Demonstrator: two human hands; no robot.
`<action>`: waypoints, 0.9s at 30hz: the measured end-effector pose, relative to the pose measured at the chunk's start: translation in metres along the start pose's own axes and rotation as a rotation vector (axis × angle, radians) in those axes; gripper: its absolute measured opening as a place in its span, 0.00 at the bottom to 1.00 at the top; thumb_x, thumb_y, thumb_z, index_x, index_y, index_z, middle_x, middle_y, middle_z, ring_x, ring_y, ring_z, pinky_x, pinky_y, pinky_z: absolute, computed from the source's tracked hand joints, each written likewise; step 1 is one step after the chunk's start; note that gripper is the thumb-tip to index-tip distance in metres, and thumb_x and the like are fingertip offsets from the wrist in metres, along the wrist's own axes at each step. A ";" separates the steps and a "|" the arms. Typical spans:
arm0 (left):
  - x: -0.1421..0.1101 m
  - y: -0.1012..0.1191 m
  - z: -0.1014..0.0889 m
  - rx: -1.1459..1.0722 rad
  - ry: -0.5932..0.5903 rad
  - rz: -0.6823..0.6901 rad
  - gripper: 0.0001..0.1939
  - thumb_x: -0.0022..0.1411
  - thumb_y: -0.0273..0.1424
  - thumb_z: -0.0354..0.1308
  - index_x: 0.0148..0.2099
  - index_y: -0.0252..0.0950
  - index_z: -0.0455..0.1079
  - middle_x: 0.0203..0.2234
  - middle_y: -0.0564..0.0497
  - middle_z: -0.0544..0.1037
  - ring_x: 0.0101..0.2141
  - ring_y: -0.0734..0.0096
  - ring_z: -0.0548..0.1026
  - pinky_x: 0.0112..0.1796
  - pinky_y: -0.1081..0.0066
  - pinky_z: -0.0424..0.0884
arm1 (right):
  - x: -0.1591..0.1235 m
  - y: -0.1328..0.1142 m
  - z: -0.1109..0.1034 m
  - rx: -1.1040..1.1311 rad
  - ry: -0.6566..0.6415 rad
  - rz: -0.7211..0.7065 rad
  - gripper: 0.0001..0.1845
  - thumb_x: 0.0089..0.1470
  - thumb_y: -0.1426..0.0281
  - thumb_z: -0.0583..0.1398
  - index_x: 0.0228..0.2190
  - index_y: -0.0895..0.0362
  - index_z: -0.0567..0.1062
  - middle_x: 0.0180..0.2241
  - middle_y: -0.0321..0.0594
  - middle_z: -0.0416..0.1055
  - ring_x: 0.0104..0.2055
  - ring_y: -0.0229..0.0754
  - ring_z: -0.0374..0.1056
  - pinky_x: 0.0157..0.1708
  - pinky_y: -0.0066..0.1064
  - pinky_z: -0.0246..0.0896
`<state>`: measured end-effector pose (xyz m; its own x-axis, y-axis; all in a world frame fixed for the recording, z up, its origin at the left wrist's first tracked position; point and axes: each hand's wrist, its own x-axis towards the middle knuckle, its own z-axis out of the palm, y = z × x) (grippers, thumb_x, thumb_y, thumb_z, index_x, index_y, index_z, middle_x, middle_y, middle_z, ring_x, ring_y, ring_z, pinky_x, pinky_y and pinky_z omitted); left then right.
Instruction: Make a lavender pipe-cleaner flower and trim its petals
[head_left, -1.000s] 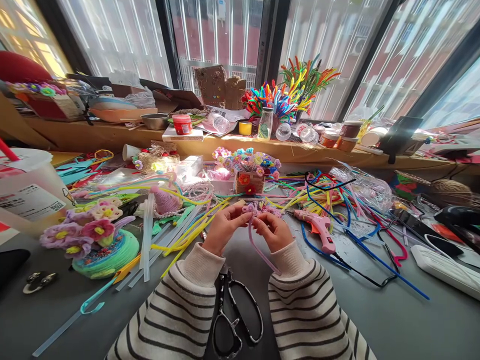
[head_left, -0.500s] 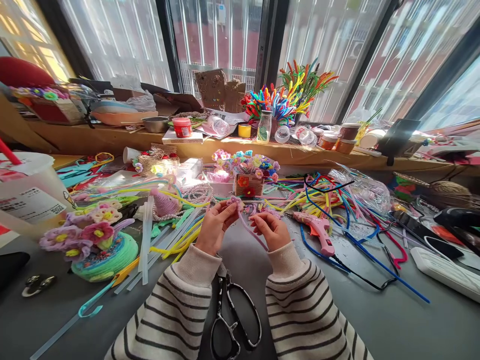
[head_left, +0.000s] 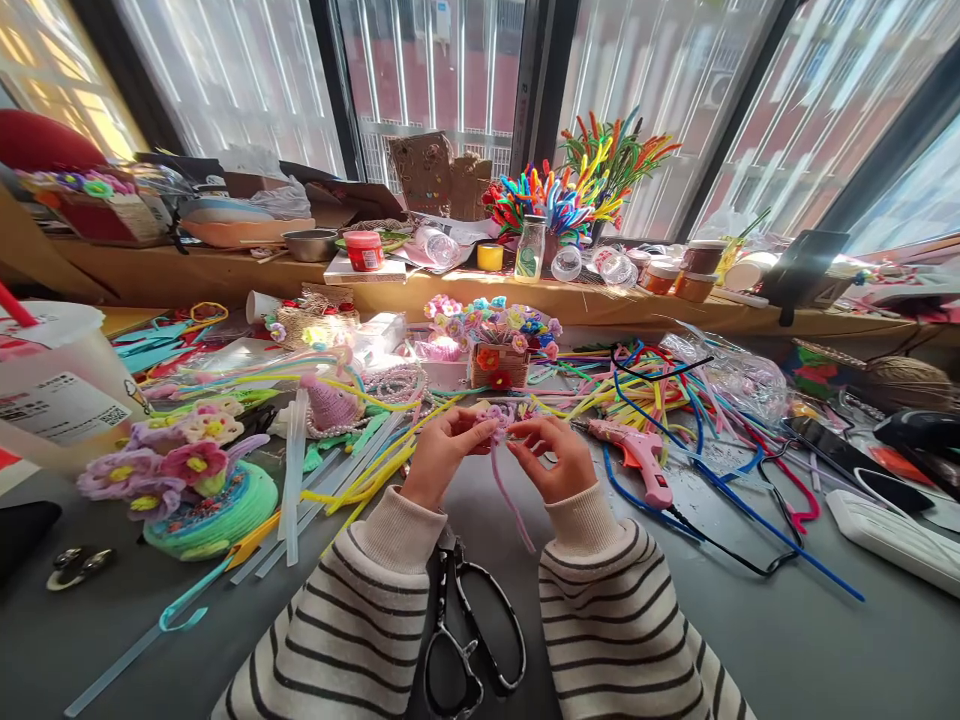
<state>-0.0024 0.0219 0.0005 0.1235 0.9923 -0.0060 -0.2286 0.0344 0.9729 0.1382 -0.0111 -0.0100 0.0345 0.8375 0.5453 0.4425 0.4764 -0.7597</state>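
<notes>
Between my hands is a small lilac pipe-cleaner flower, and its long lilac stem [head_left: 510, 500] hangs down toward me. My left hand [head_left: 442, 450] pinches the flower between thumb and fingers. From the other side my right hand [head_left: 555, 458] is closed, its fingertips pinching at the flower's edge; the exact grip is partly hidden. Black-handled scissors [head_left: 472, 640] lie on the table between my forearms. A pink glue gun [head_left: 636, 455] rests just right of my right hand. Behind the hands stands a woven box of pipe-cleaner flowers [head_left: 499, 365].
Yellow pipe cleaners [head_left: 367, 475] and clear glue sticks [head_left: 296, 480] lie to the left, near a green base with purple flowers [head_left: 210, 510]. A drink cup [head_left: 60, 400] stands far left. Blue pipe cleaners [head_left: 780, 530] and a white power strip [head_left: 892, 540] are at right.
My right hand came away from the flower, then returned to it. My left hand moved left and up with the flower, then back. The stem now hangs free of my right sleeve.
</notes>
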 end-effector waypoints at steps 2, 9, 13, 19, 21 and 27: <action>-0.002 -0.001 0.002 0.018 -0.025 -0.004 0.10 0.37 0.31 0.62 0.25 0.31 0.67 0.17 0.54 0.71 0.21 0.76 0.69 0.25 0.74 0.67 | -0.001 0.002 0.006 -0.123 0.011 -0.079 0.08 0.43 0.71 0.55 0.30 0.57 0.71 0.29 0.41 0.66 0.29 0.37 0.62 0.23 0.27 0.61; -0.003 -0.001 0.004 0.013 -0.021 -0.023 0.09 0.36 0.30 0.62 0.22 0.32 0.66 0.16 0.54 0.71 0.21 0.75 0.70 0.26 0.73 0.68 | -0.005 0.004 0.010 -0.427 0.082 -0.254 0.07 0.46 0.72 0.53 0.29 0.57 0.71 0.29 0.42 0.67 0.34 0.41 0.62 0.34 0.32 0.61; -0.003 -0.002 0.004 0.036 0.010 -0.040 0.09 0.37 0.31 0.62 0.22 0.31 0.67 0.16 0.54 0.70 0.20 0.77 0.69 0.26 0.73 0.68 | -0.005 0.004 0.011 -0.553 0.110 -0.365 0.08 0.48 0.72 0.52 0.29 0.58 0.71 0.28 0.42 0.68 0.34 0.40 0.63 0.36 0.32 0.60; -0.003 -0.002 0.006 0.055 0.011 -0.028 0.09 0.37 0.31 0.61 0.22 0.31 0.67 0.16 0.54 0.70 0.20 0.77 0.68 0.27 0.73 0.68 | -0.006 0.003 0.012 -0.610 0.154 -0.411 0.07 0.47 0.73 0.53 0.28 0.59 0.71 0.27 0.42 0.69 0.32 0.40 0.63 0.35 0.30 0.60; -0.003 -0.003 0.006 0.064 -0.002 -0.002 0.10 0.38 0.31 0.61 0.23 0.31 0.67 0.16 0.54 0.69 0.21 0.77 0.68 0.28 0.72 0.68 | -0.007 0.002 0.013 -0.609 0.164 -0.396 0.07 0.47 0.73 0.53 0.27 0.59 0.71 0.27 0.42 0.68 0.32 0.40 0.63 0.34 0.30 0.60; -0.003 -0.006 0.006 0.113 -0.025 0.141 0.08 0.39 0.31 0.61 0.23 0.32 0.66 0.18 0.55 0.69 0.23 0.77 0.68 0.27 0.75 0.66 | -0.006 0.002 0.017 -0.420 0.166 -0.202 0.07 0.46 0.71 0.52 0.22 0.58 0.68 0.21 0.39 0.64 0.23 0.36 0.60 0.25 0.28 0.59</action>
<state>0.0042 0.0177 -0.0042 0.1219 0.9831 0.1366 -0.1352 -0.1199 0.9835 0.1231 -0.0108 -0.0210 0.0378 0.6691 0.7422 0.7769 0.4474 -0.4429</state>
